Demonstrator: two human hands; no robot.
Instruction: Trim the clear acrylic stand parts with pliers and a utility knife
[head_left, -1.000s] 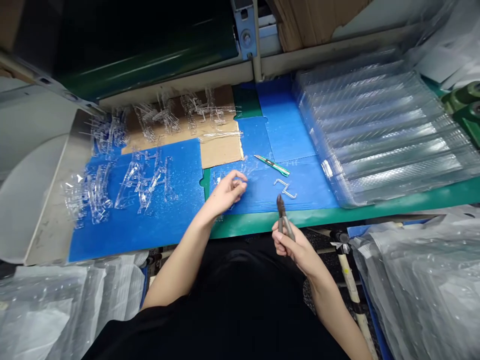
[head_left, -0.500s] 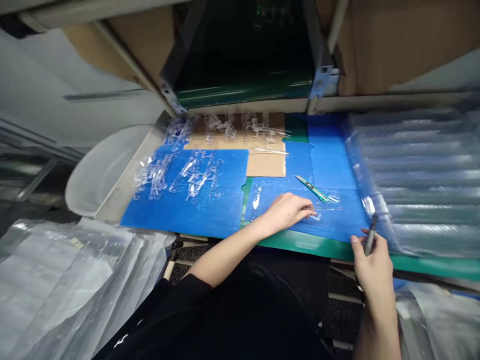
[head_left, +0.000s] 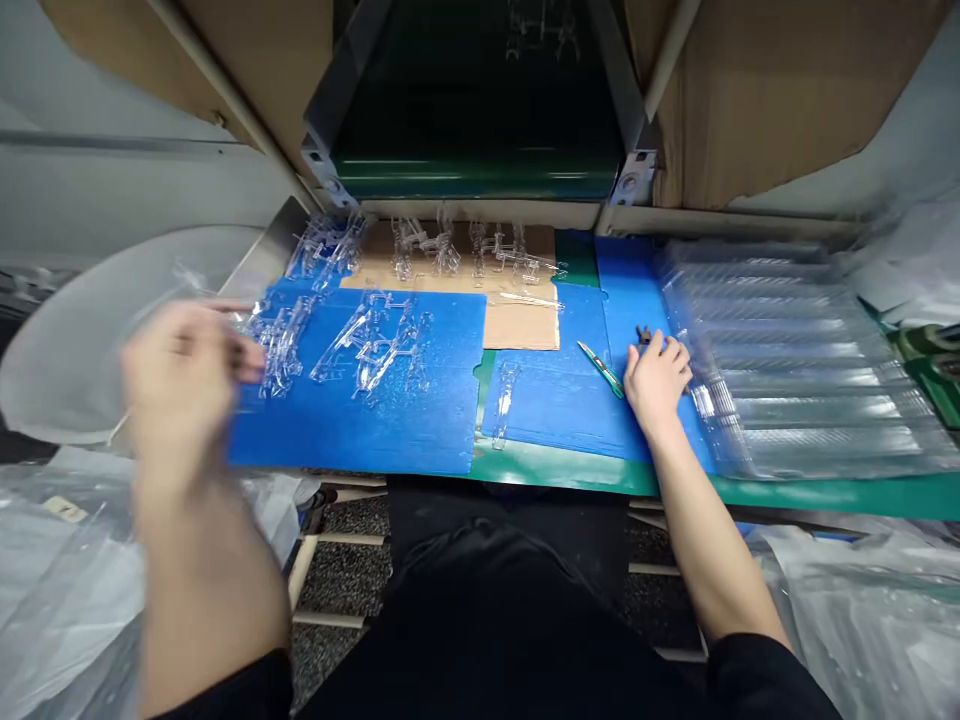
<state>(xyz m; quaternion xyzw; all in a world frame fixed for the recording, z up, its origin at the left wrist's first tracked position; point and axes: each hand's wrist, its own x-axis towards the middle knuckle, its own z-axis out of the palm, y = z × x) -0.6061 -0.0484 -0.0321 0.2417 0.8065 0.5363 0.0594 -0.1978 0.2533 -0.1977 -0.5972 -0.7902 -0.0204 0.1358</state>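
Pliers [head_left: 643,334] mostly beneath right hand [head_left: 658,376], left hand [head_left: 187,365] a blur, finger grips unclear.

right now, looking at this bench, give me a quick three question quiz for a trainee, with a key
1. True or false: the green cutter lies left of the clear tray stack.
2. Which of the person's hands is nearer the clear tray stack: A, left; B, right?
3. Fill in: the brown sheet beneath some clear parts is made of ____.

Key: 1. True. 2. B, the right hand. 3. Cardboard.
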